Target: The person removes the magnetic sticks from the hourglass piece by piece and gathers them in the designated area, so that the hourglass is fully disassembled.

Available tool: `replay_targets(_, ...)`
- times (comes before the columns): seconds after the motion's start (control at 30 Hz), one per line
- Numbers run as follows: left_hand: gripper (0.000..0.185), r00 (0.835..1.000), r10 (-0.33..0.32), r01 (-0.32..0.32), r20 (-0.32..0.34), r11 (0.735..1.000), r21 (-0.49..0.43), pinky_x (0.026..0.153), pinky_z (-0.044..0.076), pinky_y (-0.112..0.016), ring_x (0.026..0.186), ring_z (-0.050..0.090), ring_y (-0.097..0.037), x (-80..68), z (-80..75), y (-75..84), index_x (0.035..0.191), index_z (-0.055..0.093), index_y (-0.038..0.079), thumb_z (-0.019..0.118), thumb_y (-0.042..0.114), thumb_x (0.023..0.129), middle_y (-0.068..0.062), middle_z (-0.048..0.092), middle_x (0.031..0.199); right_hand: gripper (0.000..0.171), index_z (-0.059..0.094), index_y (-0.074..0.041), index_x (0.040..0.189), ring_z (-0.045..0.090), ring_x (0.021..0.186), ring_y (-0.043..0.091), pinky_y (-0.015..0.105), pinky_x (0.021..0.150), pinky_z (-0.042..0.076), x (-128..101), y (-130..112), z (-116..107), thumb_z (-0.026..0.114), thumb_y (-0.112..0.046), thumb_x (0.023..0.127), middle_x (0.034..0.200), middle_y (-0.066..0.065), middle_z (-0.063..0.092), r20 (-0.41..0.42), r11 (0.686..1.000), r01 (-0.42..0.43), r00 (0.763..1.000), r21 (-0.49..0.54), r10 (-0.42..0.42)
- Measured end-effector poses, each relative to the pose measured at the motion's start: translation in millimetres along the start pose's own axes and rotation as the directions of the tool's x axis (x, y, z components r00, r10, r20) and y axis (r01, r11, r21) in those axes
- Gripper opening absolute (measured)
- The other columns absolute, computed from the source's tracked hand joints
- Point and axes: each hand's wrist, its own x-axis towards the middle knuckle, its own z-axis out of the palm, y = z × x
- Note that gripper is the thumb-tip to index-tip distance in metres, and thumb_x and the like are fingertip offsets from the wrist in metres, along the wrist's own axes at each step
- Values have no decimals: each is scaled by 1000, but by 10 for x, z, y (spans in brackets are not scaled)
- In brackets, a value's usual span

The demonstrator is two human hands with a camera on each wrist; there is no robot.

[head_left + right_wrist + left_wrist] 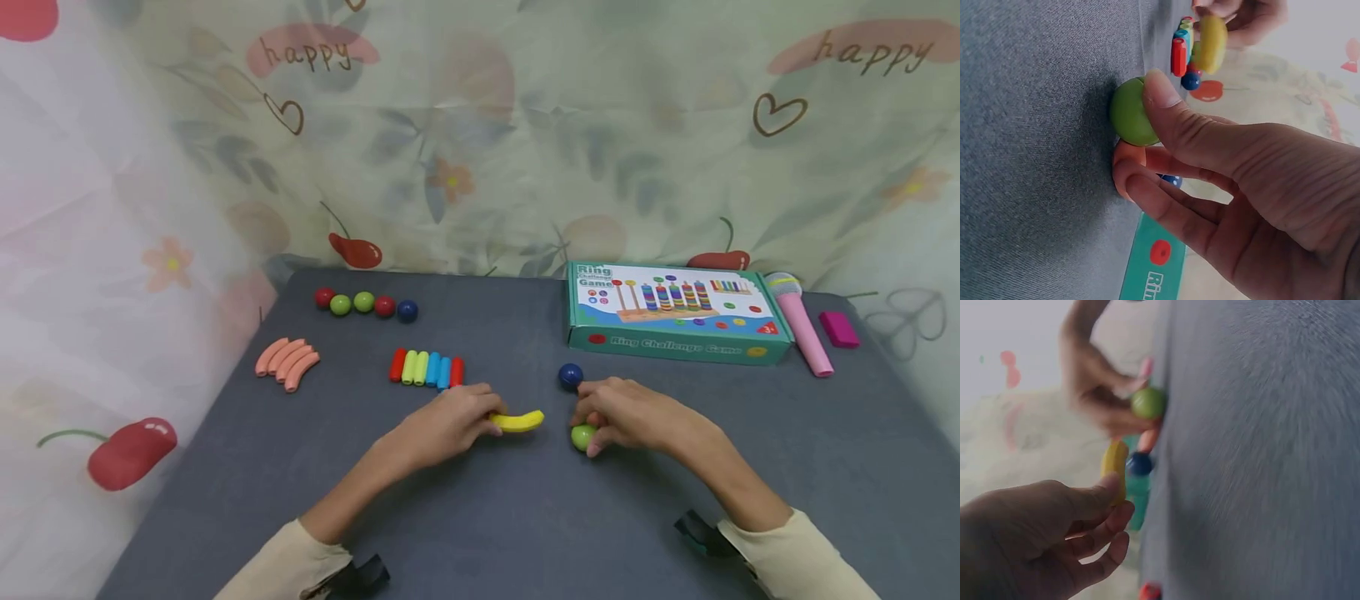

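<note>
My left hand (459, 423) pinches a small yellow toy banana (519, 422) by one end, between thumb and fingers. Its free end points right, toward my other hand. My right hand (628, 415) grips a green ball (583, 437), with the thumb (1163, 94) pressed on its side. Against the ball, among the right fingers, shows an orange-pink piece (1124, 164), mostly hidden; I cannot tell its kind. Just beyond the right fingertips lies a dark blue ball (570, 377). The left wrist view shows the toy banana (1114, 467) upright beside the right hand.
Red, blue and yellow-green short cylinders (422, 368) lie in a row left of centre. Behind them sits a row of coloured balls (363, 302). Pink sausage-like pieces (288, 361) are at far left. A Ring Challenge Game box (678, 312), a pink microphone (802, 329) and a magenta block (838, 329) stand back right.
</note>
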Motion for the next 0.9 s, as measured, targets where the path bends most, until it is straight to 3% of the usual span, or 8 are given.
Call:
replay_targets(0.13, 20, 985, -88, 81, -151, 995, -52, 69, 46, -19, 74, 50, -3, -248, -226, -153, 104, 65, 13, 65, 19, 85, 7, 60, 90, 33, 71, -13, 100, 48, 69, 7, 21, 60, 42, -11, -4, 9, 76, -29, 72, 82, -7, 50, -5, 1000, 6, 1000, 8, -6)
replay_targets(0.23, 25, 938, -215, 201, -270, 976, -80, 62, 45, -21, 69, 50, -5, -471, -416, -289, 112, 62, 12, 62, 19, 88, 4, 60, 86, 33, 71, -13, 101, 48, 70, 7, 22, 60, 43, -15, -8, 5, 76, -28, 72, 83, -7, 51, 1, 1000, 0, 1000, 22, 0)
replay_targets(0.3, 25, 879, -322, 306, -351, 947, -103, 56, 44, -23, 63, 49, -8, -633, -531, -398, 114, 60, 10, 58, 18, 90, 2, 60, 81, 33, 71, -13, 101, 49, 71, 8, 22, 61, 43, -14, -13, -2, 76, -29, 72, 84, -7, 52, 7, 999, -13, 1000, 32, 13)
replay_targets(0.47, 20, 693, -525, 528, -494, 836, -148, 47, 41, -25, 56, 52, -11, -1027, -699, -751, 106, 63, 5, 54, 17, 92, -1, 61, 70, 33, 71, -13, 101, 50, 71, 7, 22, 62, 44, -6, -22, -24, 76, -29, 73, 85, -8, 53, 11, 999, -10, 1000, 38, 10)
replay_targets(0.6, 25, 594, -636, 658, -493, 736, -158, 43, 39, -26, 52, 55, -10, -1270, -694, -1029, 106, 63, 0, 52, 17, 93, -4, 64, 67, 33, 70, -13, 102, 50, 72, 7, 22, 63, 44, 4, -21, -28, 76, -29, 73, 86, -8, 53, 14, 999, -12, 1000, 38, 12)
replay_targets(0.67, 28, 570, -678, 704, -464, 695, -150, 42, 39, -27, 50, 56, -9, -1345, -675, -1119, 109, 61, -3, 50, 18, 93, -5, 65, 66, 34, 70, -13, 103, 50, 73, 8, 22, 64, 44, 3, -17, -24, 75, -29, 74, 87, -8, 53, 20, 999, -19, 1000, 35, 18)
replay_targets(0.73, 30, 564, -706, 731, -429, 669, -139, 41, 38, -28, 48, 56, -9, -1396, -660, -1173, 110, 60, -5, 49, 18, 94, -6, 65, 65, 34, 70, -13, 103, 50, 73, 8, 22, 64, 44, 2, -12, -19, 75, -30, 74, 88, -8, 53, 22, 999, -17, 1000, 28, 16)
replay_targets(0.9, 27, 593, -706, 753, -387, 656, -42, 38, 34, -28, 43, 49, -14, -1433, -700, -1206, 100, 61, -5, 51, 20, 93, -4, 56, 57, 34, 69, -14, 106, 51, 76, 10, 22, 66, 43, -3, -2, -16, 73, -31, 76, 90, -8, 53, 17, 1000, 17, 1000, 17, -17)
